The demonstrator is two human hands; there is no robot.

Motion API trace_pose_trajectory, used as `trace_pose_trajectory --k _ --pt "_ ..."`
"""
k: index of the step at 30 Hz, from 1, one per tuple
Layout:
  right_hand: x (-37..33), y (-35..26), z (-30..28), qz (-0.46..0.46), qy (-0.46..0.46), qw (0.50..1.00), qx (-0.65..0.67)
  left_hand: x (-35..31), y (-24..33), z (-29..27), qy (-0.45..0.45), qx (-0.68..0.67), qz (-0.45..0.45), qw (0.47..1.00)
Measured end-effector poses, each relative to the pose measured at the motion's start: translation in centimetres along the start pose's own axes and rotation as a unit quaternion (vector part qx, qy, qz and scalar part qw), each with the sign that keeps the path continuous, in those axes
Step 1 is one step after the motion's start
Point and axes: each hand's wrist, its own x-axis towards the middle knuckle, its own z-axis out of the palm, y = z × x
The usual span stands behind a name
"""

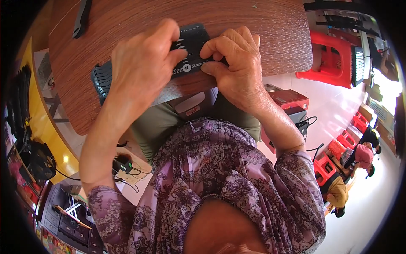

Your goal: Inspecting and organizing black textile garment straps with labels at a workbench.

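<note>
On the brown wood-grain table [127,19] is a flat black card [192,36] with white print. My right hand [239,61] pinches at its right edge, thumb and index finger close together. Over the card's left side, my left hand [141,63] has its fingers curled and its thumb lying across the card; what those fingers hold is hidden. Beside my left wrist lies a row of dark, ribbed strap-like pieces [100,82], partly covered by the forearm.
A long black strap-like piece [81,19] lies at the table's far left. Right of the table is a red plastic stool [334,59]. A red box [289,98] stands below the table's near right edge. Several people sit at the far right.
</note>
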Motion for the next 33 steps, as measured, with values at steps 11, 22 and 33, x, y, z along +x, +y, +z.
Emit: trace_pose_trajectory --k 11,22,33 --pt "-0.6 0.5 0.5 -0.011 0.023 1.000 0.011 3.3 -0.7 -0.9 -0.139 0.008 -0.002 0.990" --pt "-0.7 -0.6 0.1 0.014 0.029 0.998 -0.045 4.1 0.0 -0.6 -0.149 -0.007 -0.067 0.986" --pt "-1.1 -0.1 0.6 -0.028 0.061 0.995 -0.069 4.2 0.1 -0.6 -0.136 0.051 -0.062 0.987"
